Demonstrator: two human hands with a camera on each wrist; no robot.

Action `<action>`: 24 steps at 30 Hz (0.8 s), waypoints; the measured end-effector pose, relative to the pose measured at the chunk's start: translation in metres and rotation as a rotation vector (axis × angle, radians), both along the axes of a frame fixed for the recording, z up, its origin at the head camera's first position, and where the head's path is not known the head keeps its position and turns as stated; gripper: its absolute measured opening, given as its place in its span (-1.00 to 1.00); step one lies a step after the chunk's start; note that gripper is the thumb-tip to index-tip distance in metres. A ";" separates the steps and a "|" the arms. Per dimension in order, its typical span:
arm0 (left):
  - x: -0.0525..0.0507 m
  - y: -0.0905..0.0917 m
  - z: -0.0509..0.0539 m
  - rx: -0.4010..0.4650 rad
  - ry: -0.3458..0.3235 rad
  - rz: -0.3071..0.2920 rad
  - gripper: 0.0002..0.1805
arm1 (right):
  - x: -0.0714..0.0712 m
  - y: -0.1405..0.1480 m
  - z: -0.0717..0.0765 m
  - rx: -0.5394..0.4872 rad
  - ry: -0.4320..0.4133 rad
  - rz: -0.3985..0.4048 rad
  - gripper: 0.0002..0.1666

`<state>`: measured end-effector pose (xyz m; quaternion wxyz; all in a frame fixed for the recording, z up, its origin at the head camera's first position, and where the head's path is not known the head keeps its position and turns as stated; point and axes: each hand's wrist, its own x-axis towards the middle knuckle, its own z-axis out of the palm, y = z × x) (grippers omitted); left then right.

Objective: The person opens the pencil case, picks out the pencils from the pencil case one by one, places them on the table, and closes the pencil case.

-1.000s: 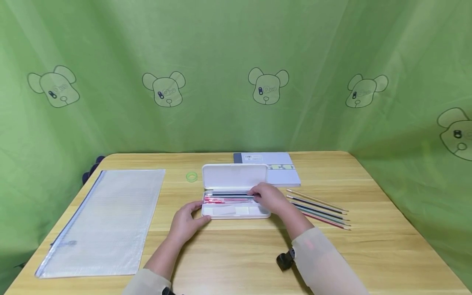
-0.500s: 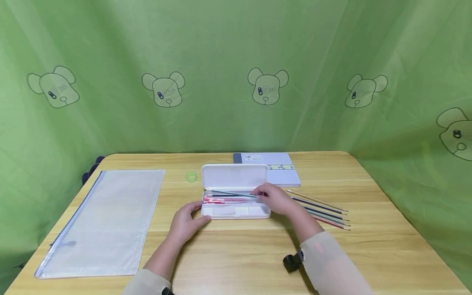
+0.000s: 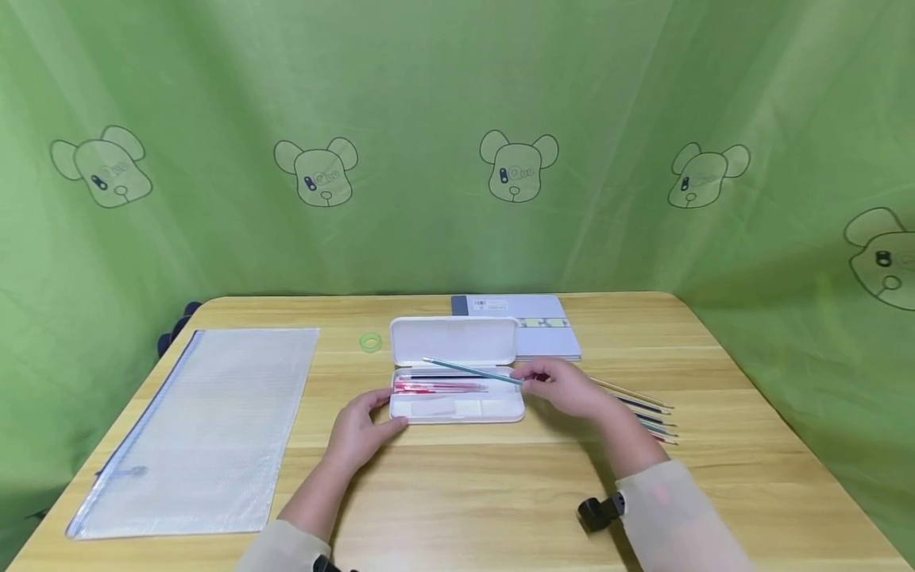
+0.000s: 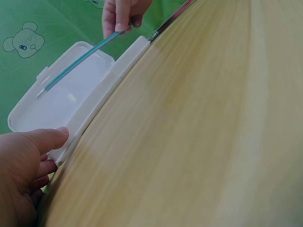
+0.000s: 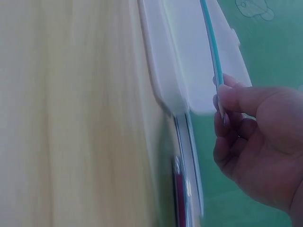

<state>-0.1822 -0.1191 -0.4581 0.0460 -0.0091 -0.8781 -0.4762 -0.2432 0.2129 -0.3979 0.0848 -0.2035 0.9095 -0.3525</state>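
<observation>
My right hand (image 3: 568, 388) pinches a teal pencil (image 3: 472, 370) near its sharpened end, holding it above the white pencil case (image 3: 456, 342), whose lid stands up. In the right wrist view the pencil (image 5: 214, 47) lies between thumb and fingertips of the right hand (image 5: 270, 127). The left hand (image 3: 357, 433) grips the left end of the case, thumb at its front corner; the left wrist view shows this hand (image 4: 23, 170) on the case edge too. Inside the case lie red pens (image 3: 439, 387), a dark pencil and a pale block (image 3: 433, 407).
Several pencils (image 3: 646, 397) lie to the right, partly behind the right hand. A notebook (image 3: 546, 343) lies behind the case. A green tape ring (image 3: 370, 342) and a translucent zip pouch (image 3: 193, 429) lie on the left side of the table (image 3: 457, 492).
My right hand has lifted the teal pencil up out of the case and moved right with it. The left hand has stayed at the left end of the case.
</observation>
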 end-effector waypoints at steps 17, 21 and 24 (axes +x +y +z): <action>0.000 0.000 0.001 -0.008 0.010 -0.004 -0.41 | 0.041 0.076 0.009 0.087 0.059 -0.128 -0.73; 0.001 0.000 0.001 -0.008 0.009 -0.003 -0.41 | 0.050 0.093 0.006 0.113 0.056 -0.163 -0.72; 0.001 0.001 0.001 -0.008 0.005 -0.002 -0.41 | 0.057 0.106 0.002 0.134 0.071 -0.179 -0.73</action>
